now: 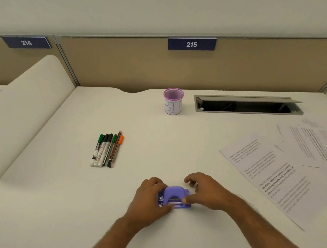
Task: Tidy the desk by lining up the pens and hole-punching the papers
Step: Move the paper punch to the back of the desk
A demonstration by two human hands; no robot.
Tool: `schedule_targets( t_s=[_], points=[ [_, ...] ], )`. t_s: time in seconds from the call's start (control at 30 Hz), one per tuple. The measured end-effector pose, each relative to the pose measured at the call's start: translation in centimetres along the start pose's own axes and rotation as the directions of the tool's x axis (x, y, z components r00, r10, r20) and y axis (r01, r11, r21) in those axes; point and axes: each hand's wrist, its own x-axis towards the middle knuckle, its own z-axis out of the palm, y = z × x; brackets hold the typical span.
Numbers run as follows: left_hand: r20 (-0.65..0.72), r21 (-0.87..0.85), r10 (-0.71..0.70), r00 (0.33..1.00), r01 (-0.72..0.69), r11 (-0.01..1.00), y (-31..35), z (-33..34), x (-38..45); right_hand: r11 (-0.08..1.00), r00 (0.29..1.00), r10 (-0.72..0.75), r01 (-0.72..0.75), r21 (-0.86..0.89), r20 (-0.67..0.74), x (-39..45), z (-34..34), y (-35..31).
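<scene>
The left hand (pixel 151 199) grips the left end of a small purple hole punch (pixel 174 198), fingers curled over its far side and thumb pressed along its near edge. The right hand (pixel 203 192) meets the punch from the other side: its thumb touches the near right part of the base, while its fingers curl loosely above the far right corner, and it is hard to tell whether those fingers actually touch the plastic. The punch sits flat on the white desk (pixel 67 196), close to the near edge and between the two forearms, its arched lever facing up and a metal bar showing under the arch. To the right, well apart from the punch, several printed papers (pixel 273 174) lie spread in a loose, overlapping fan that runs off the right side of the view. To the left and farther back, a row of pens (pixel 107 150) lies side by side, touching one another, caps pointing away: markers with green and black caps, thinner pens, and one with an orange cap. Farther back, near the middle, stands a pink mesh cup (pixel 173 101) wrapped in white paper with blue lettering. Just right of it is an open cable slot (pixel 247 105) in the desk. Behind runs a tan partition (pixel 117 69) carrying number plates 214 and 215.
</scene>
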Motion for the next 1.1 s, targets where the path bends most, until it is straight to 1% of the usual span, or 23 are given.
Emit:
schedule_targets(
  t_s=[0.07, 0.2, 0.33, 0.5, 0.63, 0.83, 0.93, 1.0, 1.1],
  points=[
    [-0.031, -0.005, -0.051, 0.998, 0.051, 0.999, 0.5, 0.4, 0.0, 1.000, 1.000, -0.018, 0.018, 0.003, -0.003, -0.5, 0.5, 0.1],
    [-0.065, -0.032, -0.140, 0.988, 0.139, 0.990, 1.4, 0.2, 0.1, 0.998, 0.995, -0.063, 0.064, 0.015, -0.078, -0.6, 1.6, 0.3],
    [-0.082, -0.055, -0.182, 0.980, 0.178, 0.983, 2.4, -0.1, 0.2, 0.996, 0.987, -0.068, 0.076, 0.049, -0.146, -0.7, 2.2, 0.3],
    [-0.114, -0.097, -0.198, 0.974, 0.187, 0.978, 3.7, -0.5, 0.4, 0.991, 0.963, -0.035, 0.068, 0.114, -0.268, -1.0, 2.4, 0.3],
    [-0.163, -0.162, -0.229, 0.960, 0.203, 0.966, 5.1, -0.5, 1.3, 0.989, 0.925, 0.002, 0.054, 0.136, -0.380, -1.2, 2.4, -0.2],
    [-0.193, -0.201, -0.167, 0.967, 0.128, 0.971, 7.1, -0.7, 3.5, 0.982, 0.870, 0.069, 0.027, 0.186, -0.488, -1.3, 1.4, -0.2],
    [-0.222, -0.246, -0.159, 0.962, 0.102, 0.964, 8.2, -0.6, 5.2, 0.976, 0.841, 0.118, 0.001, 0.219, -0.528, -1.0, 0.1, 0.2],
    [-0.245, -0.304, -0.185, 0.952, 0.106, 0.947, 8.8, -0.3, 6.5, 0.972, 0.822, 0.136, -0.001, 0.237, -0.554, -0.7, -1.0, 0.6],
    [-0.280, -0.419, -0.267, 0.922, 0.133, 0.898, 9.8, 0.0, 8.8, 0.969, 0.802, 0.145, 0.003, 0.247, -0.579, 0.0, -3.2, 1.0]
  ],
)
